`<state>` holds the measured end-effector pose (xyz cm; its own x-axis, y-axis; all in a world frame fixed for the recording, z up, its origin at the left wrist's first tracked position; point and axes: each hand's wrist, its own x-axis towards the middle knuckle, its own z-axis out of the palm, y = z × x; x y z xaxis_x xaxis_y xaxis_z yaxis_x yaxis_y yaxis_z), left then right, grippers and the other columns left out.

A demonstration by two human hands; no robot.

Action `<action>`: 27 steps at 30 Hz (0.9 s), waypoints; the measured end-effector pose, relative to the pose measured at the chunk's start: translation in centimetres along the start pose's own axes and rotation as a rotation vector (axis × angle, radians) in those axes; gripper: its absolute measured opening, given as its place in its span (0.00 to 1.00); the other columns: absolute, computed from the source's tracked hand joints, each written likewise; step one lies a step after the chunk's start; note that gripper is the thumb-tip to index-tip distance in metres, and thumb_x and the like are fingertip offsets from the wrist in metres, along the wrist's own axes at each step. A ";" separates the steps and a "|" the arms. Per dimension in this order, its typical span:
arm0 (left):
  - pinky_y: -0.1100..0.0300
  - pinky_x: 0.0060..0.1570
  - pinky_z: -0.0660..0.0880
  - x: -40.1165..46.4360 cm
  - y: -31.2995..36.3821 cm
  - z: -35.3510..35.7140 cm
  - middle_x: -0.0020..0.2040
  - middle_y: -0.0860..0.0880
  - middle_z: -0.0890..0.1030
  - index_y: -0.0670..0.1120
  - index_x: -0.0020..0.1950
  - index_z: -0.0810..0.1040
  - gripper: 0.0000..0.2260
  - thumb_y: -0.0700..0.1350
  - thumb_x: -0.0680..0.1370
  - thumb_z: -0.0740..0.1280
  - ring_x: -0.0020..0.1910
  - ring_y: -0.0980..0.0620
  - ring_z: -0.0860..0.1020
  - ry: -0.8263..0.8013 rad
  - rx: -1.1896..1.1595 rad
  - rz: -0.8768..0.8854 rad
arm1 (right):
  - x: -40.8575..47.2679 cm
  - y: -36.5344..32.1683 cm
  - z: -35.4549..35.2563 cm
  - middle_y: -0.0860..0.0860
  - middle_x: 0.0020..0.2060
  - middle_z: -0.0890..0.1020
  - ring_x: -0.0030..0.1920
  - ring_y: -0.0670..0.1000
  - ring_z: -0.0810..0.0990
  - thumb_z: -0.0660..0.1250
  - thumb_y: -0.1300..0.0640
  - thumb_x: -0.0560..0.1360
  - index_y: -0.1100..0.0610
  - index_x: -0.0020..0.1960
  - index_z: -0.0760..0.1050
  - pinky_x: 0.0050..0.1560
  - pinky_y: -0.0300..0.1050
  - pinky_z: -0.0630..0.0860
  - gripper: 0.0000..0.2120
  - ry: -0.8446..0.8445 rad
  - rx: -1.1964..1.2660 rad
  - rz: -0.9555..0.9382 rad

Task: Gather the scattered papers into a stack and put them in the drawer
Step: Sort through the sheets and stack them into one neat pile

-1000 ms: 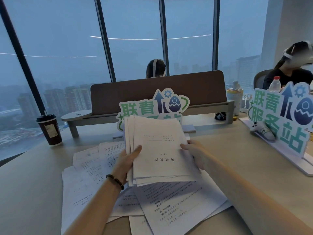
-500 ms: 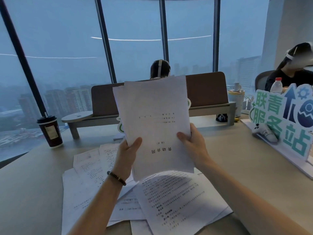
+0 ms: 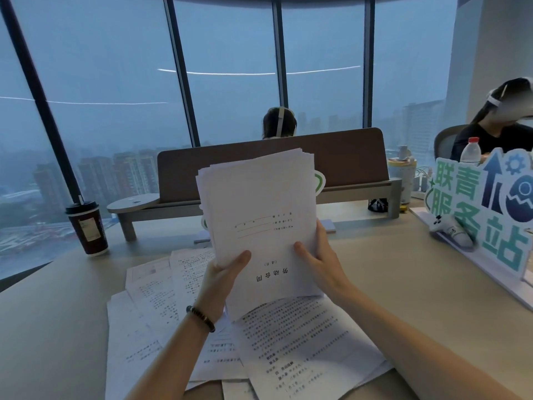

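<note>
- As the sheaf stood nearly upright above the desk (image 3: 389, 272), I gripped the gathered stack (image 3: 259, 223) by its lower edge, my left hand (image 3: 222, 281) with its thumb across the front page and my right hand (image 3: 320, 261) clasping the right side.
- A second earlier the same bundle lay tilted back and lower; half a second earlier I had it raised high; here it had come down a little, its top edges fanned and uneven.
- That suggested squaring the pile, probably by tapping it on the desk, was the step in hand.
- Loose papers (image 3: 302, 347) were spread flat under my forearms, with more sheets (image 3: 161, 287) to the left, so gathering was far from done.
- No drawer was in view.
- A coffee cup (image 3: 88, 226) stood well apart at the left; a green sign (image 3: 487, 209) stood at the right.
</note>
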<state>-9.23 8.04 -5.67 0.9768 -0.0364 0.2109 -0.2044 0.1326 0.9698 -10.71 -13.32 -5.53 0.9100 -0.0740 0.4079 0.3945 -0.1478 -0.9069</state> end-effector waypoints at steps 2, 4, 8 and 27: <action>0.46 0.50 0.81 0.0 -0.1 0.1 0.51 0.45 0.86 0.45 0.59 0.82 0.12 0.43 0.76 0.71 0.51 0.44 0.84 0.005 0.006 0.015 | -0.1 0.2 0.1 0.44 0.64 0.74 0.56 0.38 0.77 0.62 0.55 0.82 0.46 0.73 0.57 0.42 0.30 0.78 0.23 0.025 0.034 0.028; 0.50 0.46 0.82 0.0 0.0 0.3 0.51 0.46 0.86 0.45 0.58 0.82 0.11 0.43 0.76 0.70 0.49 0.45 0.85 0.023 0.002 0.030 | 0.2 -0.2 0.1 0.45 0.61 0.77 0.53 0.39 0.79 0.60 0.57 0.83 0.49 0.73 0.59 0.42 0.32 0.78 0.21 0.075 0.068 0.032; 0.52 0.45 0.82 0.0 -0.2 0.4 0.50 0.48 0.87 0.48 0.56 0.82 0.08 0.44 0.77 0.69 0.49 0.49 0.85 0.037 0.035 0.035 | 0.0 0.5 0.5 0.42 0.58 0.78 0.52 0.39 0.78 0.59 0.59 0.83 0.50 0.69 0.63 0.40 0.33 0.76 0.16 0.081 0.066 0.081; 0.40 0.57 0.77 3.7 -2.5 -6.6 0.52 0.37 0.83 0.36 0.60 0.78 0.16 0.47 0.80 0.66 0.52 0.37 0.82 0.130 0.469 -0.399 | 2.0 2.7 -4.6 0.53 0.51 0.80 0.50 0.54 0.78 0.59 0.45 0.80 0.56 0.59 0.76 0.46 0.46 0.74 0.18 -0.157 -1.198 0.418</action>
<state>-4.65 14.15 -8.12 0.9772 0.1314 -0.1665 0.2005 -0.3161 0.9273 -8.46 -18.43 -6.67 0.9742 -0.2244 0.0250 -0.2098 -0.9403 -0.2682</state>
